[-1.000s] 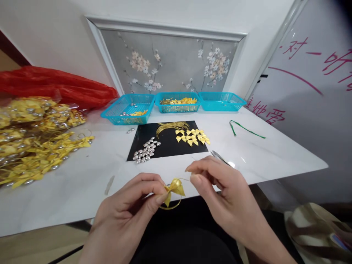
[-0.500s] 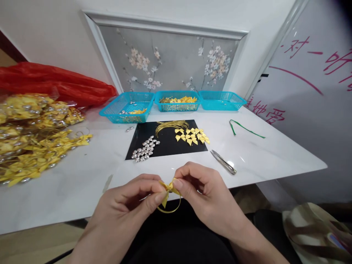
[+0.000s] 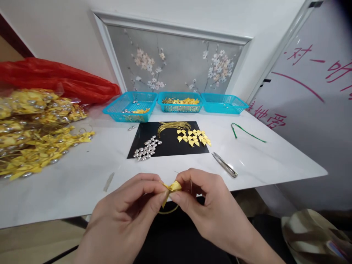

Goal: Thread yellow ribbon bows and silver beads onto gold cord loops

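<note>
The grip of left hand [image 3: 129, 209] and right hand [image 3: 210, 205] is pinched on a yellow ribbon bow [image 3: 175, 186]; the tabletop [image 3: 264, 165] is flanked by a whiteboard [image 3: 310, 143].

Bow [image 3: 176, 186] satiny cloth; snips [image 3: 225, 166] shiny metal.

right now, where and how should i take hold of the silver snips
Probably grip the silver snips by the rounded end, from the right and above with the right hand: they lie flat on the white table, pointed tips angled away toward the black mat, rounded end nearer the table's near edge.
</note>
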Motion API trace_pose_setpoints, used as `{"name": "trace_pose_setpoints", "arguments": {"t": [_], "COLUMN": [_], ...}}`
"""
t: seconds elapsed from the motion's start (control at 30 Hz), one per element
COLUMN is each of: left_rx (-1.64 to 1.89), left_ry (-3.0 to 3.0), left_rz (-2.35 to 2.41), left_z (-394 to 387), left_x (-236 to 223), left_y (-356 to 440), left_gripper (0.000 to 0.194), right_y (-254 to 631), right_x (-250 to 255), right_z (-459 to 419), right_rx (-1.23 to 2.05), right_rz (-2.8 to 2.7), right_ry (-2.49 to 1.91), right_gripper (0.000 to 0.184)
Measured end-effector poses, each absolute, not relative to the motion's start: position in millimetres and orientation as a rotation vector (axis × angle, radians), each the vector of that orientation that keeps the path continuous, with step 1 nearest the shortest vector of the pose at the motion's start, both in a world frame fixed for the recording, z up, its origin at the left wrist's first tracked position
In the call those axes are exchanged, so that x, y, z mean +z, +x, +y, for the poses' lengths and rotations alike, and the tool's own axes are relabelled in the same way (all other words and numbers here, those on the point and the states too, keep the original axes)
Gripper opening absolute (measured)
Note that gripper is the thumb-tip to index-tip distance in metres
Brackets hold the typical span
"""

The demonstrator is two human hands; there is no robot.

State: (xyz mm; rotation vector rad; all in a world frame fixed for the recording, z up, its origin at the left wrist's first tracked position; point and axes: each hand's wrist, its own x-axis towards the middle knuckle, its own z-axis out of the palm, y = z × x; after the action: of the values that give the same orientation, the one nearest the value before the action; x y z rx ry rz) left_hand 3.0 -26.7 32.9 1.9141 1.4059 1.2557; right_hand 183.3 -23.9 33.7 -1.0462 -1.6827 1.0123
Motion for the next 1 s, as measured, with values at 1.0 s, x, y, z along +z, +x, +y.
{"name": "trace_pose_setpoints", "arguments": {"t": [1.0], "left_rx": [1.309], "left_ry": [1.764], "left_rz": [1.493], "left_z": [-27.1], "left_x": [40.5], "left_y": [8.5], "left_gripper": [0.015], "right_y": [180.3], "right_x": [33.9], "right_z": [-21.6], "right_rx": [1.193], "right_rz": [-1.538], "right_ry": [-1.075], "right_gripper": [0.012]}}
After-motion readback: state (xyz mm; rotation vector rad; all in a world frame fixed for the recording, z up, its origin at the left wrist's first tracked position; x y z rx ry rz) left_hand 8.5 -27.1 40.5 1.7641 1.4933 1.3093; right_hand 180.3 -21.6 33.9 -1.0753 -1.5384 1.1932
